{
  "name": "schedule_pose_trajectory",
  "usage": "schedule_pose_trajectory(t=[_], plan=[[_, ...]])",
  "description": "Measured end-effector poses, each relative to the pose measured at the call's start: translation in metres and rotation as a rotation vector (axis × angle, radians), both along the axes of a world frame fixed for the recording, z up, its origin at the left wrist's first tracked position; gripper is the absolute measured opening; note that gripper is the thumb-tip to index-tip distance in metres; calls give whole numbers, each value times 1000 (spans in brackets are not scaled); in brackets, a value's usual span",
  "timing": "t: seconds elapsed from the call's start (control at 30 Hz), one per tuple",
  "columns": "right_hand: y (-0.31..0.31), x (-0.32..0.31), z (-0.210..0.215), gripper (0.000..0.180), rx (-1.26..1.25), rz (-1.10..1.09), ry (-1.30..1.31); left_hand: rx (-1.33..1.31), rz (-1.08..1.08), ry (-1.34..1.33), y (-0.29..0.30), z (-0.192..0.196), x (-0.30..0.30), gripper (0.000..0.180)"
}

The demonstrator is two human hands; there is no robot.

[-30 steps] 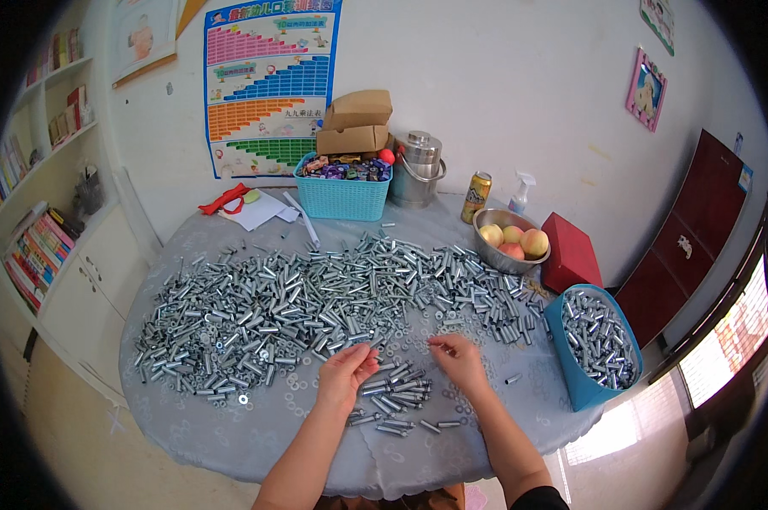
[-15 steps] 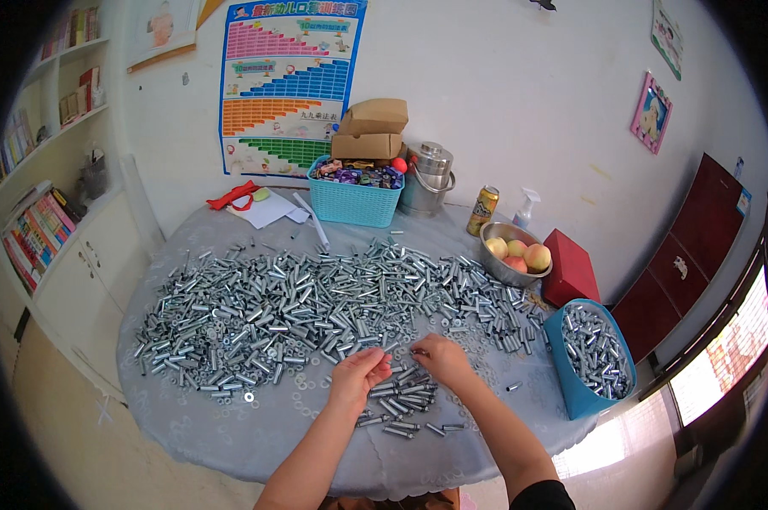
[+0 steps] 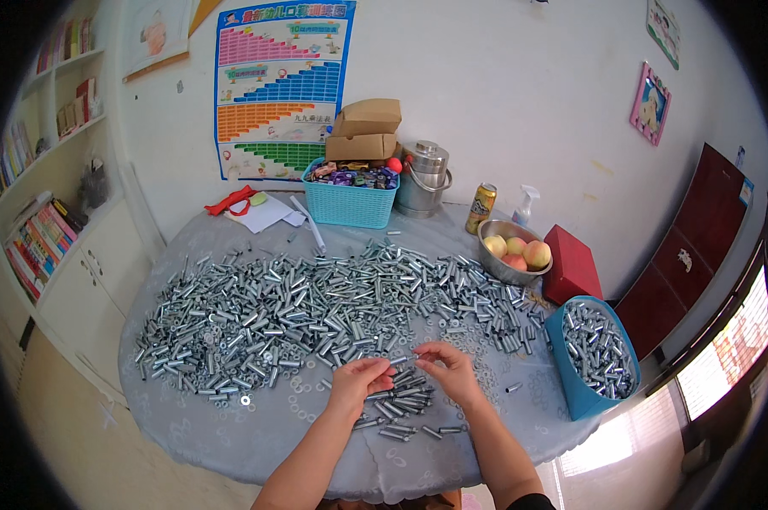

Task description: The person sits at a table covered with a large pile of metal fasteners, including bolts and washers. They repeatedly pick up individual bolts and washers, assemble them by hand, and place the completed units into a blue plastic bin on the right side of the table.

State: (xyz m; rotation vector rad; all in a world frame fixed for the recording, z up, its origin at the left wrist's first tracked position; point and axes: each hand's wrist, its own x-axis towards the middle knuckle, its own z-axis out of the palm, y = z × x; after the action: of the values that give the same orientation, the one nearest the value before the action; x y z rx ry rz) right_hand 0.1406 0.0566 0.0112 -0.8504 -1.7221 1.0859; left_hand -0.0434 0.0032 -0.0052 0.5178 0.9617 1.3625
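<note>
My left hand (image 3: 360, 380) and my right hand (image 3: 448, 368) meet over the near edge of the round table (image 3: 231, 433), fingertips turned toward each other. Between them I pinch a small metal sleeve (image 3: 403, 360), each hand closed on one end of it as far as I can tell; the piece is tiny and partly hidden by my fingers. Just under my hands lies a small cluster of sorted sleeves (image 3: 401, 408), set apart from the rest.

Beyond my hands a broad heap of silver sleeves and washers (image 3: 316, 310) spreads across the middle of the table, filling most of the space between me and the things at the back. A single washer (image 3: 245, 399) lies apart on the cloth to my left. To my right, at the table's edge, a blue bin (image 3: 571, 395) stands partly filled with the same metal parts.

Along the far side stand a turquoise basket (image 3: 350, 208) of wrapped sweets with cardboard boxes (image 3: 365, 132) stacked behind it, a steel lidded pail (image 3: 424, 178), a drink can (image 3: 481, 209), a spray bottle (image 3: 526, 206), a metal bowl of peaches (image 3: 513, 252) and a red box (image 3: 571, 265). Papers (image 3: 260, 214) and a red tool (image 3: 229, 201) lie at the far left.
</note>
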Motion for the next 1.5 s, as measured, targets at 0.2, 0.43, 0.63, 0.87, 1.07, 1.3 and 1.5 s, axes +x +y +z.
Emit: schedule_pose_trajectory(t=[0.2, 0.43, 0.63, 0.87, 1.07, 1.3, 1.5], plan=[[-6, 7, 5, 18, 98, -15, -144, 10, -56, 74, -2, 5, 4, 16], [-11, 7, 9, 31, -146, -90, -227, 107, -87, 98, -4, 1, 10, 15], [-10, 11, 0, 34, -132, 18, -145, 75, 30, 73, -2, 0, 10, 16], [-9, 10, -2, 32, -157, 40, -45, 87, 53, 71, -3, 2, 9, 16], [-10, 10, 1, 33, -153, 59, -69, 94, 44, 81, -3, 3, 9, 16], [-5, 15, -5, 27, -212, 68, -143, 92, 31, 121, -4, 5, 10, 17], [-16, 6, 14, 17, -124, 90, -160, 176, 23, 192, -5, 4, 14, 15]])
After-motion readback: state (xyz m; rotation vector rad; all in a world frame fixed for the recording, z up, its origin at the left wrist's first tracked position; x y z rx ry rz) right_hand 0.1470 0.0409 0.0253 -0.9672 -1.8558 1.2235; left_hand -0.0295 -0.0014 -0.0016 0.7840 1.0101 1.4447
